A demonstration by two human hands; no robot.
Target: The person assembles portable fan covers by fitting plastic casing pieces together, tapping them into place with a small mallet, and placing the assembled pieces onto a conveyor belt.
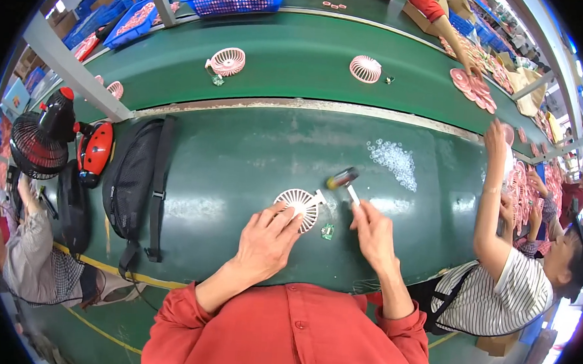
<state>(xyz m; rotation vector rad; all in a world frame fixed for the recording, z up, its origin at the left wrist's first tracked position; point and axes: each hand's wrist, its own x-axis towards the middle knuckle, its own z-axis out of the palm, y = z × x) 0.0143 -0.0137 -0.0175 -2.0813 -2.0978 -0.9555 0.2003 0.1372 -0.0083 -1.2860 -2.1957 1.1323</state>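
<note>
One left hand (264,243), fingers slightly curled, presses on the lower left of a pale fan grille (298,199) at the frame's centre. The right hand (373,236), to the grille's right and apart from it, pinches the white handle of a single hammer (342,178), its dark head blurred. Between the hands lies one small green circuit board (328,232), near the grille.

The tabletop (240,150) has its near edge along the red shirt (290,327); open green surface stretches left to one black backpack (133,180) and right toward a striped sleeve (521,270). Beyond the hammer, right of centre, are clear rings (395,162), too many to count. A pale rail (298,104) marks the far edge. Past it, a green conveyor (297,67) carries two pink grilles (365,68) in the upper middle, each beside a small green part (217,80).
</note>
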